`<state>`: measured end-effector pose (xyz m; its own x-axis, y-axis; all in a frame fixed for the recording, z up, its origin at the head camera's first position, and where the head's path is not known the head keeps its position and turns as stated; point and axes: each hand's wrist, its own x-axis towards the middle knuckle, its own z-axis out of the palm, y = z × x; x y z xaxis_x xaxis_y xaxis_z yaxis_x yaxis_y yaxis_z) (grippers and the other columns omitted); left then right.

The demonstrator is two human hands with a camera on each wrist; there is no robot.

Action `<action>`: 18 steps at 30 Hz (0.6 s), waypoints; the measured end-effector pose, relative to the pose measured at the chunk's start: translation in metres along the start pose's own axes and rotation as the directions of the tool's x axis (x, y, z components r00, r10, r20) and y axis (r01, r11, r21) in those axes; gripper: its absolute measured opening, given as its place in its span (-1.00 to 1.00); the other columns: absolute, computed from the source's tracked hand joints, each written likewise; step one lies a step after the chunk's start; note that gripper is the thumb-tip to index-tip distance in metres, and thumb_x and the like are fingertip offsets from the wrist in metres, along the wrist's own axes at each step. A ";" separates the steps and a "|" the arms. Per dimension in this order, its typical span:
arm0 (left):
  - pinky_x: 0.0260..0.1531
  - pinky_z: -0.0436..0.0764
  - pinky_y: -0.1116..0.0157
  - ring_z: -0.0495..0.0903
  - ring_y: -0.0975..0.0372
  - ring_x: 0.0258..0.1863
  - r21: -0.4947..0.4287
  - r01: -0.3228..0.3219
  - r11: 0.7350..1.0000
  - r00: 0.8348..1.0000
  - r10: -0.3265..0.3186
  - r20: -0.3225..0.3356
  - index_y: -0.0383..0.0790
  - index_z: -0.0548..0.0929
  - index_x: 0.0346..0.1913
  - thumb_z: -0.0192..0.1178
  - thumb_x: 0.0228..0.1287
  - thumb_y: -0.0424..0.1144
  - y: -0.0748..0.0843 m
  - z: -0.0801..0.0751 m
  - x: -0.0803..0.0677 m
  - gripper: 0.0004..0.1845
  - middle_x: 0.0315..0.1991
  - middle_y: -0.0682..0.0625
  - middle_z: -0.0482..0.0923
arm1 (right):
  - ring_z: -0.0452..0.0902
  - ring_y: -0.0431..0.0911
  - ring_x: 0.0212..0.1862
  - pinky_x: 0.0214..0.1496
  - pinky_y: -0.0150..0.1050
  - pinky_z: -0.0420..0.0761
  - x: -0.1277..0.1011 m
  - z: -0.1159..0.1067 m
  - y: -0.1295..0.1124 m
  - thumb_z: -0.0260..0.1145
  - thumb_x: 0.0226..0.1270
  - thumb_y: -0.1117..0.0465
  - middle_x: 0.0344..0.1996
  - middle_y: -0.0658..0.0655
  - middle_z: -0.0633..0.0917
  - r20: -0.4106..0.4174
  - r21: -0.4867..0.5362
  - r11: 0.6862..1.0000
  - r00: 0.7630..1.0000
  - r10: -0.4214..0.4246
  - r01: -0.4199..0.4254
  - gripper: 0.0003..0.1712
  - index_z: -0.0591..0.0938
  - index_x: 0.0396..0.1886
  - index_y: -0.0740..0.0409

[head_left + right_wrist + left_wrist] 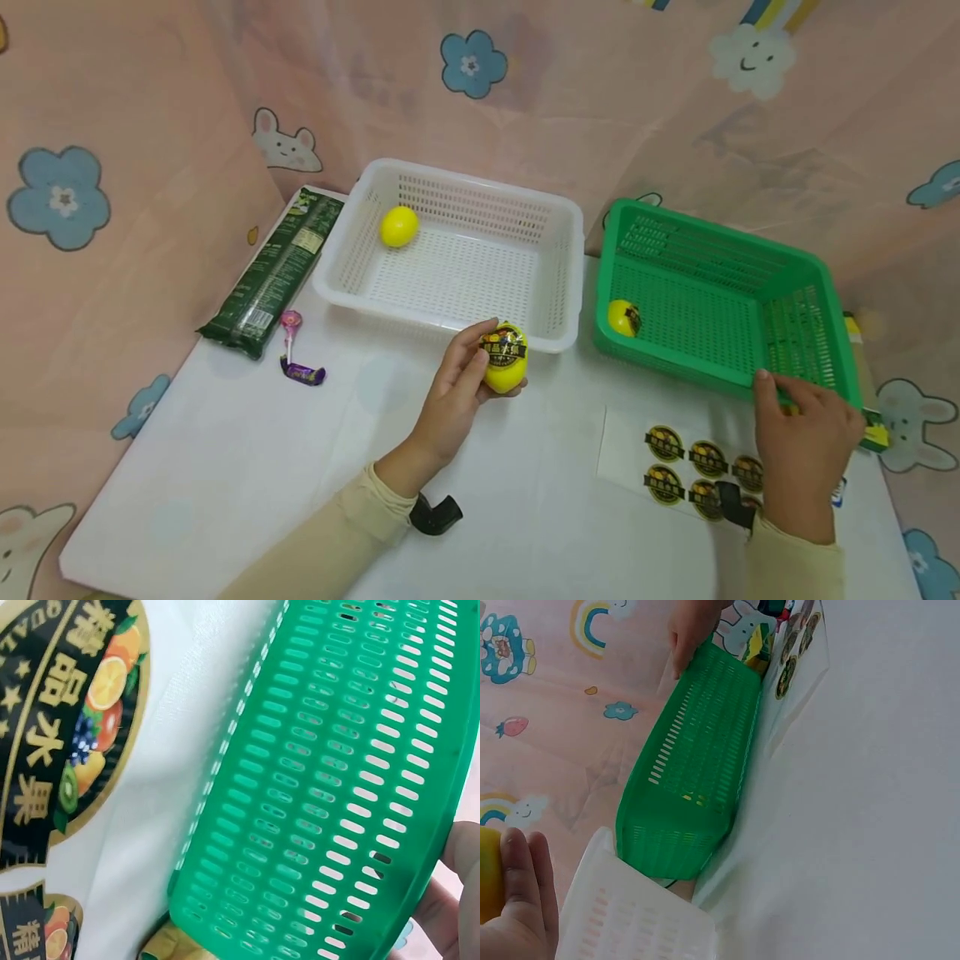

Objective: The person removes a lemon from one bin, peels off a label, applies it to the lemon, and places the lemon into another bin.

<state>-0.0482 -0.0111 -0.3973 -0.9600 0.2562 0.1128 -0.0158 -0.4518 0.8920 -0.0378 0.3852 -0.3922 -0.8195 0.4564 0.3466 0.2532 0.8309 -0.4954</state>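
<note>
My left hand [450,396] holds a yellow lemon [507,377] between thumb and fingers, above the table in front of the white basket [450,321]. A round black-and-gold fruit label is on the lemon's upper side. In the left wrist view, only part of the lemon [489,874] shows beside the fingers [521,874]. My right hand [806,437] grips the near rim of the green basket [697,312] close to its right corner. Inside that basket, at the left, lies another labelled lemon [622,317]. One lemon without a visible label [399,227] lies in the white basket.
A sheet of round labels [626,454] lies before the green basket, partly under my right hand. At the left are a long dark green packet [273,275], a pink lollipop [291,321] and a purple-wrapped sweet [303,372]. A yellow-green box [874,432] shows behind the green basket's right side.
</note>
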 end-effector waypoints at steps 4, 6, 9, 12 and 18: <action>0.11 0.69 0.16 0.67 -0.02 -0.02 -0.001 -0.016 1.000 0.998 0.017 0.059 -0.24 0.12 0.62 -0.12 0.75 -0.18 0.004 0.006 0.008 -0.46 0.41 -0.26 0.25 | 0.43 0.37 0.24 0.55 0.18 -0.01 -0.001 0.001 0.002 0.24 0.66 0.01 0.02 0.53 0.66 0.002 0.009 1.000 1.000 0.005 -0.005 -0.49 0.72 0.17 0.41; 0.12 0.68 0.14 0.66 0.01 -0.03 0.011 -0.029 1.000 0.995 0.027 0.092 -0.22 0.11 0.63 -0.07 0.75 -0.20 0.008 0.010 0.015 -0.44 0.39 -0.23 0.23 | 0.41 0.37 0.25 0.54 0.20 0.00 -0.002 0.001 0.002 0.24 0.67 0.01 0.04 0.53 0.64 0.007 0.015 1.000 1.000 0.004 -0.004 -0.48 0.72 0.17 0.42; 0.13 0.68 0.11 0.61 0.08 -0.01 0.052 -0.039 0.998 0.990 0.031 0.140 -0.21 0.17 0.61 -0.01 0.72 -0.30 0.017 0.020 0.031 -0.46 0.32 -0.21 0.26 | 0.36 0.38 0.28 0.53 0.23 0.01 -0.002 0.000 0.003 0.23 0.67 0.01 0.09 0.53 0.62 0.018 0.020 1.000 1.000 0.003 -0.004 -0.48 0.71 0.17 0.43; 0.08 0.70 0.14 0.57 0.14 0.02 0.171 -0.058 0.984 0.985 0.028 0.173 -0.18 0.28 0.58 0.03 0.70 -0.33 0.027 0.035 0.054 -0.49 0.27 -0.17 0.33 | 0.29 0.39 0.33 0.53 0.26 -0.02 -0.001 -0.002 0.003 0.21 0.68 0.00 0.15 0.51 0.58 0.042 0.018 1.000 0.999 0.016 -0.016 -0.46 0.70 0.20 0.42; -0.16 0.69 0.33 0.62 0.23 -0.10 0.499 -0.047 0.865 0.982 -0.051 0.179 -0.04 0.25 0.61 0.27 0.57 -0.13 0.031 0.081 0.112 -0.32 0.26 -0.07 0.47 | 0.28 0.40 0.34 0.57 0.26 -0.10 0.001 -0.003 0.004 0.18 0.70 -0.02 0.18 0.50 0.55 0.079 0.005 0.999 0.996 0.033 -0.033 -0.45 0.69 0.22 0.41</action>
<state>-0.1334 0.0731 -0.3212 -0.8923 0.4279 0.1442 0.1706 0.0238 0.9850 -0.0356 0.3901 -0.3915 -0.8489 0.4568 0.2659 0.2779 0.8136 -0.5107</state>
